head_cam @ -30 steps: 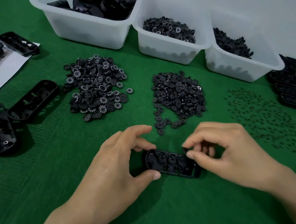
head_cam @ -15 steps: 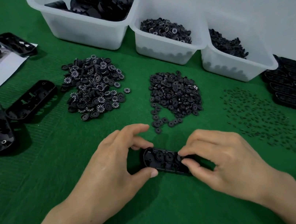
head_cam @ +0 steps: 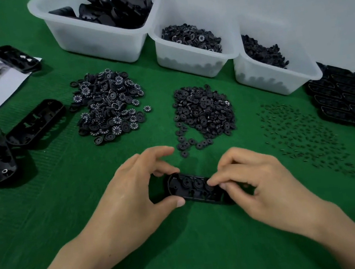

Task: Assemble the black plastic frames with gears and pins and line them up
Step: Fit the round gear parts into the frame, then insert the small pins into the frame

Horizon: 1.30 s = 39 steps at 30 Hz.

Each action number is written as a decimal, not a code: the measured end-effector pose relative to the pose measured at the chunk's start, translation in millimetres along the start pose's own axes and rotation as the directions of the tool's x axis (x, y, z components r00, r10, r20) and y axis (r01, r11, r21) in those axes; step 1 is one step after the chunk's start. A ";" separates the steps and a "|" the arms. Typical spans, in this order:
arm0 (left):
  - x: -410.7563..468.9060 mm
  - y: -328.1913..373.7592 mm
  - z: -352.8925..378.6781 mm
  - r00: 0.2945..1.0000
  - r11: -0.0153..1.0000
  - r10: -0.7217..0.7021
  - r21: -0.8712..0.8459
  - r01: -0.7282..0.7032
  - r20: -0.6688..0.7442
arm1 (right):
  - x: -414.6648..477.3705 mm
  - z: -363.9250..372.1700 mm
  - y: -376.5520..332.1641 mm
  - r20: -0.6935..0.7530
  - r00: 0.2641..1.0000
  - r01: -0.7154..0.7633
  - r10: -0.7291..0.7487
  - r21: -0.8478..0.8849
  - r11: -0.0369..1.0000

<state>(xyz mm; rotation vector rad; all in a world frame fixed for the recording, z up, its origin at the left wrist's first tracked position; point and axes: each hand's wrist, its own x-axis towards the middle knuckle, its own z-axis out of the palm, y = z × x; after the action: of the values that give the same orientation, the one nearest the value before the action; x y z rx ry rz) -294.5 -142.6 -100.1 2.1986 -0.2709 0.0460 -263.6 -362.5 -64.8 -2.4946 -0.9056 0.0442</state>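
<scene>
Green cloth bears a black frame at six o'clock; left hand pinches its nine-o'clock end; right hand pinches the three-o'clock end.

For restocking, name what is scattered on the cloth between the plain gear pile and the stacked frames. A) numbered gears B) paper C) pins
C: the pins lie scattered on the cloth, with the plain gear pile on their left and the stacked frames on their right.

Three bins, three parts piles, five unstacked black frames, two hands.
</scene>
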 end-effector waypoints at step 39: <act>51.6 89.0 129.7 0.964 0.978 0.170 0.087 -0.191 0.205 | -94.0 -71.5 125.0 -0.163 0.890 -0.451 0.426 -0.174 0.876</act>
<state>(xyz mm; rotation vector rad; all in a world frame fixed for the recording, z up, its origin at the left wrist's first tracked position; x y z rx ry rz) -271.4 -306.5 -101.0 2.2811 -0.5920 -0.0577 -248.9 -533.7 -70.3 -2.8159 -0.2879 -0.0531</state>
